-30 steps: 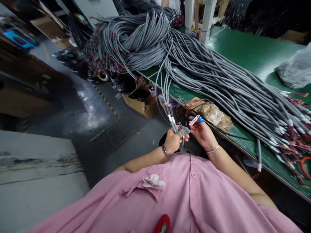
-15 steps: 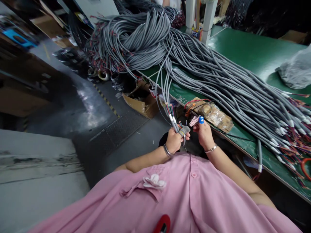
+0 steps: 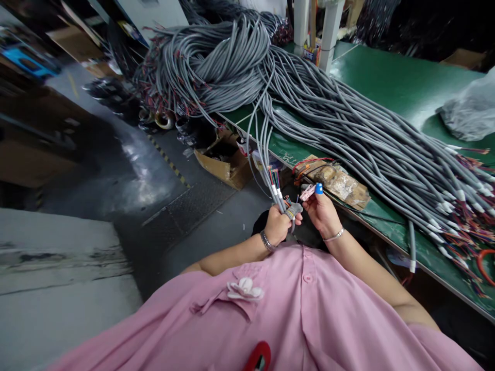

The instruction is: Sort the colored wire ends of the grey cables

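My left hand (image 3: 275, 226) is closed around a few grey cables (image 3: 279, 200), whose white-banded ends fan out into thin coloured wires (image 3: 274, 176). A grey cover (image 3: 294, 209) wraps its thumb. Just to the right, my right hand (image 3: 323, 216) pinches a small pale pink clip-like tool (image 3: 308, 192) between thumb and fingers. A blue cover (image 3: 319, 188) sits on the right thumb. The pink piece is close to the loose wire ends by my left thumb; whether it touches any wire I cannot tell.
A thick heap of grey cables (image 3: 332, 113) lies along the green table (image 3: 390, 77), coloured ends at the right. Near the table edge rests a taped brown block (image 3: 340, 183). An open cardboard box (image 3: 222, 167) is below, and a plastic bag (image 3: 469, 111) lies far right.
My right hand has shifted slightly left with the pink tool, nearer the wires. The held cables have tilted a little to the right; my left hand keeps its grip.
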{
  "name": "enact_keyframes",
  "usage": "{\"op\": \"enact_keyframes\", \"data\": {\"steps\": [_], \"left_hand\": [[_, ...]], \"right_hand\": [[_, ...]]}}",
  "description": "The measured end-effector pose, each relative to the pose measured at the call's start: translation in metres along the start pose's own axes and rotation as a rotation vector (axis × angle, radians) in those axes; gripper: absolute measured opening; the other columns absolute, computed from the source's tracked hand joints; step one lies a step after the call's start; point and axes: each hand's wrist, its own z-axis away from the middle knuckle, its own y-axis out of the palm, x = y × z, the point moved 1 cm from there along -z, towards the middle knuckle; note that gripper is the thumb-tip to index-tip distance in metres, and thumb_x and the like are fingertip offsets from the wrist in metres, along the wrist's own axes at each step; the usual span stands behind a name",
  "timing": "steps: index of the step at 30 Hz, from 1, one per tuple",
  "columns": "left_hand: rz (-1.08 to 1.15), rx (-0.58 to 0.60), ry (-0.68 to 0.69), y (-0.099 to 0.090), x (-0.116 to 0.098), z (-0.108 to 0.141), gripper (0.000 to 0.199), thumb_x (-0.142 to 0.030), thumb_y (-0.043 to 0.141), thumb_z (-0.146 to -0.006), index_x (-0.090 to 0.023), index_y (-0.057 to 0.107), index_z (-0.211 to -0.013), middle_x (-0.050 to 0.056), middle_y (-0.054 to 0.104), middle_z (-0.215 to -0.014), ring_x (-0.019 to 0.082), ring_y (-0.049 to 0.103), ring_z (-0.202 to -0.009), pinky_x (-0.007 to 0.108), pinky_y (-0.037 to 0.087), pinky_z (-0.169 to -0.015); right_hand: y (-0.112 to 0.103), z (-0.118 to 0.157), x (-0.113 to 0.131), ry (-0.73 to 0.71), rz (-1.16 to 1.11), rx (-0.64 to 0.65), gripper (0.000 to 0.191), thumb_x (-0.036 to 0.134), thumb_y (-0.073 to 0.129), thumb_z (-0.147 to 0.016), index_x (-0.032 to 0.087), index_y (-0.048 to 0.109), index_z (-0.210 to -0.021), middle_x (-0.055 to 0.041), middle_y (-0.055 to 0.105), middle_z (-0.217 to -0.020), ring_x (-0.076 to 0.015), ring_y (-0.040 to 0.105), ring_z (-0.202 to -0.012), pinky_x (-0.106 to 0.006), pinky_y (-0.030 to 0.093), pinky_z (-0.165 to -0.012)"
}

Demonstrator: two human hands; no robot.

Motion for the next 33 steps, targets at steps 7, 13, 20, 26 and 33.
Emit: {"op": "enact_keyframes", "data": {"steps": [7, 13, 20, 26, 33], "left_hand": [[0.055, 0.029, 0.030, -0.005, 0.001, 0.002, 0.037, -0.044, 0.076, -0.068, -0.011, 0.062, -0.078, 0.003, 0.064, -0.057, 0.010, 0.057, -0.043, 0.016, 0.026, -0.035], [0.043, 0.043, 0.014, -0.017, 0.006, 0.003, 0.037, -0.044, 0.077, -0.068, -0.011, 0.061, -0.076, 0.003, 0.064, -0.058, 0.010, 0.059, -0.045, 0.016, 0.024, -0.035], [0.059, 0.137, 0.035, -0.018, 0.009, 0.000, 0.043, -0.040, 0.082, -0.062, -0.012, 0.069, -0.093, 0.010, 0.072, -0.091, 0.011, 0.063, -0.064, 0.016, 0.027, -0.039], [0.043, 0.262, 0.044, -0.023, 0.012, 0.000, 0.041, -0.044, 0.075, -0.071, -0.010, 0.071, -0.093, 0.013, 0.071, -0.096, 0.012, 0.063, -0.066, 0.016, 0.025, -0.040], [-0.127, 0.325, 0.042, -0.029, 0.008, 0.014, 0.040, -0.048, 0.077, -0.068, -0.010, 0.070, -0.077, 0.009, 0.070, -0.075, 0.009, 0.057, -0.056, 0.019, 0.033, -0.047]], "right_hand": [[-0.010, 0.006, 0.000, 0.149, -0.054, 0.054, 0.051, 0.073, 0.061, -0.072, 0.022, 0.065, -0.080, -0.0012, 0.067, -0.076, -0.0130, 0.059, -0.065, -0.025, 0.050, -0.058], [-0.021, 0.008, 0.000, 0.167, -0.049, 0.035, 0.049, 0.070, 0.065, -0.070, 0.022, 0.067, -0.081, -0.0009, 0.069, -0.080, -0.0111, 0.059, -0.065, -0.022, 0.050, -0.056], [-0.030, 0.012, 0.002, 0.106, 0.038, 0.032, 0.049, 0.064, 0.073, -0.066, 0.019, 0.069, -0.084, -0.0019, 0.069, -0.081, -0.0096, 0.059, -0.065, -0.020, 0.049, -0.056], [-0.035, 0.023, 0.003, 0.063, 0.260, 0.031, 0.033, 0.049, 0.075, -0.071, 0.019, 0.067, -0.085, -0.0011, 0.068, -0.079, -0.0095, 0.056, -0.063, -0.021, 0.046, -0.056], [-0.028, 0.041, 0.004, 0.002, 0.592, 0.241, 0.030, 0.047, 0.068, -0.079, 0.019, 0.068, -0.087, 0.0001, 0.064, -0.076, -0.0084, 0.050, -0.058, -0.023, 0.041, -0.056]]}}
